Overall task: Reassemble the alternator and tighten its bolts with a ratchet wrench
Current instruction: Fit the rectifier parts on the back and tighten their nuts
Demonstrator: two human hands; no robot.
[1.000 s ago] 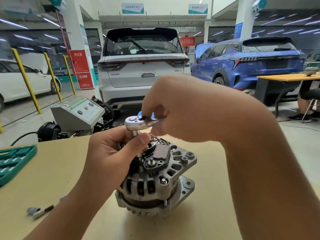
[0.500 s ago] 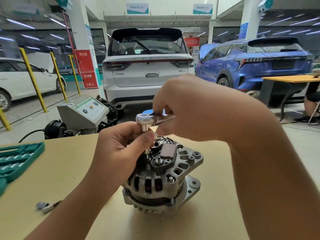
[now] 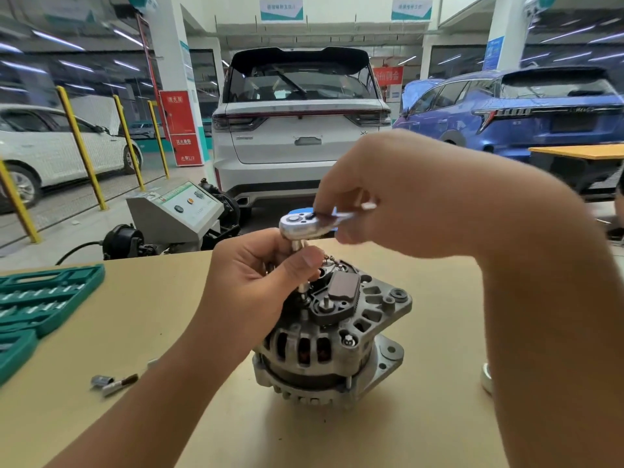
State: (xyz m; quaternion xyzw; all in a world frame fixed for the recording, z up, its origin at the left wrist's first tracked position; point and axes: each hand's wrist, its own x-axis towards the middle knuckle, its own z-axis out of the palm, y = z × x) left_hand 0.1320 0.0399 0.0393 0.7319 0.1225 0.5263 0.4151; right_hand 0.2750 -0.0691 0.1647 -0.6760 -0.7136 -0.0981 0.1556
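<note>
The silver alternator [image 3: 332,346] stands upright on the tan table [image 3: 135,332], its black rear cover facing up. Above its left side is the chrome head of the ratchet wrench [image 3: 302,226], with its extension and socket running down onto a bolt. My left hand [image 3: 260,282] pinches the extension just below the wrench head. My right hand [image 3: 398,197] grips the wrench handle, which runs off to the right and is mostly hidden by my fingers.
A green socket set case [image 3: 40,298] lies open at the table's left edge. Small loose parts [image 3: 113,381] lie front left. A round metal piece [image 3: 486,378] shows at my right forearm. Beyond the table stand a grey test bench [image 3: 175,214], parked cars and yellow posts.
The view has shifted a little, so the alternator and both hands sit further right in frame. The wrench handle has swung slightly under my right hand. My left hand keeps its pinch on the extension.
</note>
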